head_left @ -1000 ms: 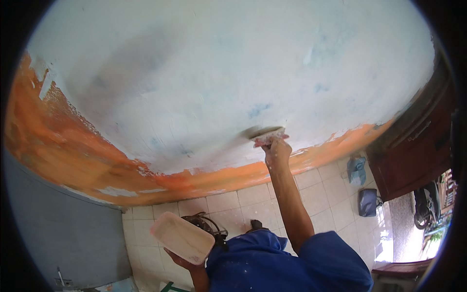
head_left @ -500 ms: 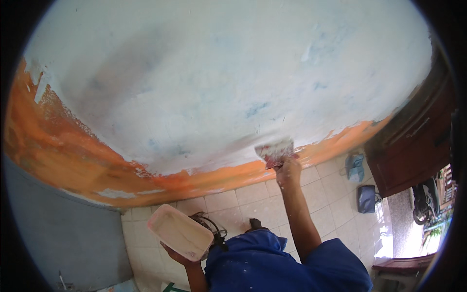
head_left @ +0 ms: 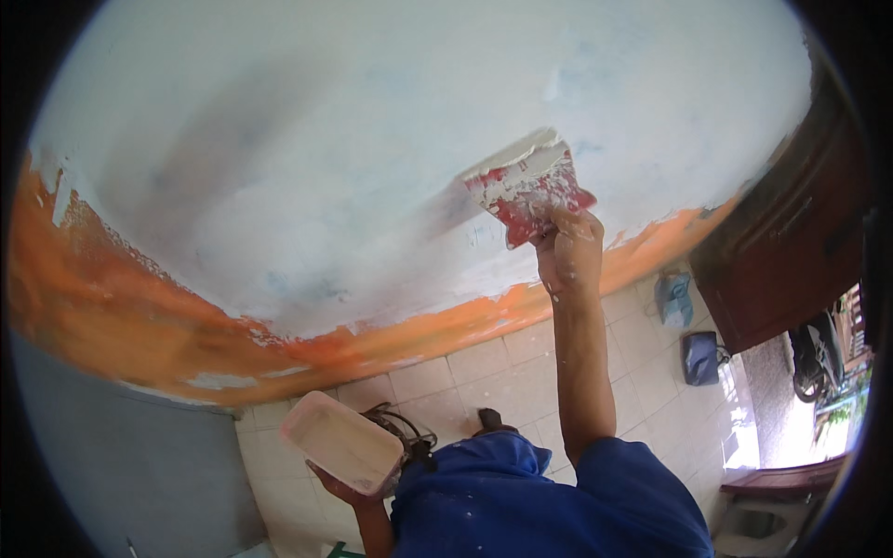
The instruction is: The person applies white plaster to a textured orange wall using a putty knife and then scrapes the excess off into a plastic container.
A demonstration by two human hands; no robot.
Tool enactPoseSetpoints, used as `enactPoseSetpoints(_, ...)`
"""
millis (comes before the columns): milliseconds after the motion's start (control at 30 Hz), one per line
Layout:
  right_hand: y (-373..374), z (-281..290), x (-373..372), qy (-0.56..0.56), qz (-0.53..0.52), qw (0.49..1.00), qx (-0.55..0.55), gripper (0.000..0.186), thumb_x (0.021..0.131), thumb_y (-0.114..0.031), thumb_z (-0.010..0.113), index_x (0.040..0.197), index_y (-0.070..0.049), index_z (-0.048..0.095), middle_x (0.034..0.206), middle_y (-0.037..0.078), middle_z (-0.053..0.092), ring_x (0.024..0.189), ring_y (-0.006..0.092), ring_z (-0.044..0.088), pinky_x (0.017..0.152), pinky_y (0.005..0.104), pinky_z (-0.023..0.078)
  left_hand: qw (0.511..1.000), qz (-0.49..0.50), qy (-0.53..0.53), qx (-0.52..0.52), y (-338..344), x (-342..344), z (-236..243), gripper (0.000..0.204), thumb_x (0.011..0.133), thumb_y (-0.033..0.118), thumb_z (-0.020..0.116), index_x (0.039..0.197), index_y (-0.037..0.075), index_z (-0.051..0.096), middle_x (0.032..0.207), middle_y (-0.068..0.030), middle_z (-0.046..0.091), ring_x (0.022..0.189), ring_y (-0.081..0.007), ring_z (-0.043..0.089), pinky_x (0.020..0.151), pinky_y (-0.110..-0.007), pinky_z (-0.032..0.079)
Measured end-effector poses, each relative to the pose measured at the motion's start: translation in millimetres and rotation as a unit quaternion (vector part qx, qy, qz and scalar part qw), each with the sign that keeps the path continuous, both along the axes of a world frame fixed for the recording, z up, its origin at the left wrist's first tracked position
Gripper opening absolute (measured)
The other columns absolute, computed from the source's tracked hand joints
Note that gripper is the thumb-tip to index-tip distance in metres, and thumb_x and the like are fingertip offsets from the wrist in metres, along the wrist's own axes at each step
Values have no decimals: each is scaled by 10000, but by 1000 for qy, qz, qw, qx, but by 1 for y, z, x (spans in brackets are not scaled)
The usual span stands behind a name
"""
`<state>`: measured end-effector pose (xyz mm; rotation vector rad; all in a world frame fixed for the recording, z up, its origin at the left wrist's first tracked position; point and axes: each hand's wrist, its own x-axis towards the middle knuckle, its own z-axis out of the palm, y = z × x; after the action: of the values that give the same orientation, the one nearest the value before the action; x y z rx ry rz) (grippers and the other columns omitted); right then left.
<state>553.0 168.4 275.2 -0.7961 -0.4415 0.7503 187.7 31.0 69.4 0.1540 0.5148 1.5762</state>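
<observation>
My right hand (head_left: 569, 249) grips a wide red putty knife (head_left: 532, 191) smeared with white filler. The blade's far edge carries a band of pale putty and lies at or close to the wall (head_left: 391, 139); whether it touches I cannot tell. White skim with faint bluish patches covers most of that wall, above a ragged orange band (head_left: 446, 316) along its foot. Low on the left, my left hand (head_left: 349, 488) supports a pinkish rectangular tub (head_left: 344, 442) from beneath, its fingers partly hidden by it. Whitish residue coats the inside of the tub.
Pale tiles (head_left: 433, 381) cover the floor. A blue plastic bag (head_left: 673, 298) and a dark blue pouch (head_left: 700, 358) lie by the dark wooden door (head_left: 777, 260) on the right. Outside stands a motorcycle (head_left: 815, 358). A grey surface (head_left: 121, 446) fills the lower left.
My right hand and the putty knife have moved up the wall from near the orange band. My left hand and the tub have stayed almost in place.
</observation>
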Motion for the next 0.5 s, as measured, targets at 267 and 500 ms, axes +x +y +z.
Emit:
enactPoseSetpoints(267,1,-139,-5,93,-95,978,-161,103,773,85,495,869,122,499,892,182,580,748,291,629,668,412,575,999,39,-3,9,11,-1,-12,654,923,600,322,1419,176,295,1360,-110,429,1170,-346,493,938,-539,443)
enactPoseSetpoints(500,61,-83,-21,91,-28,991,-97,73,771,51,510,734,113,521,756,144,563,624,251,592,637,392,571,997,61,44,9,-7,16,15,645,933,575,314,1423,156,286,1359,-123,426,1175,-341,490,945,-514,448)
